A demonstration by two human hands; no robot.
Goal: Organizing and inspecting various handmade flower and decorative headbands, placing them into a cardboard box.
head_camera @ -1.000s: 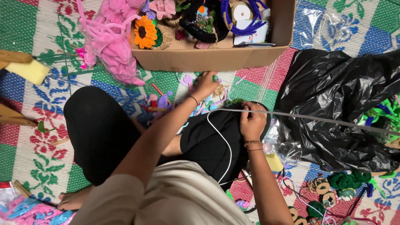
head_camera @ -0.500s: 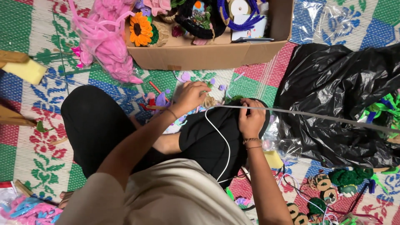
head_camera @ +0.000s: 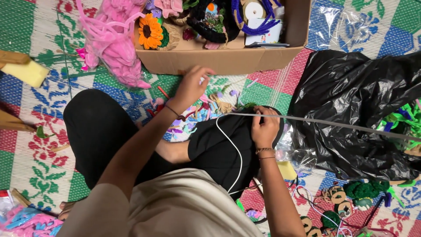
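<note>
The long grey wire (head_camera: 333, 124) runs taut across the frame, from the right hand (head_camera: 265, 127) out over the black plastic bag (head_camera: 351, 109) toward the green craft pieces (head_camera: 401, 127) at the far right edge. The right hand is closed around the near end of that wire, pinching it just above the knee, fingers curled in tight. A white cord (head_camera: 232, 149) loops down from the same spot across the black trousers (head_camera: 131, 136).

Now the left hand (head_camera: 190, 85) is up ahead, fingers drawn together just in front of the cardboard box (head_camera: 228, 61); something small and pale seems nipped between the fingertips, though what it is cannot be made out. Below it lies a scatter of little coloured scraps (head_camera: 201, 112) on the woven mat (head_camera: 39, 101).

By the look of it, this is the gathering step: one hand anchors the wire, the other fetches a piece. The next move, as I judge it, calls for bringing that piece to the held end while keeping the wire steady.

The box brims with a pink fuzzy bundle (head_camera: 112, 44) and an orange flower (head_camera: 150, 31).
</note>
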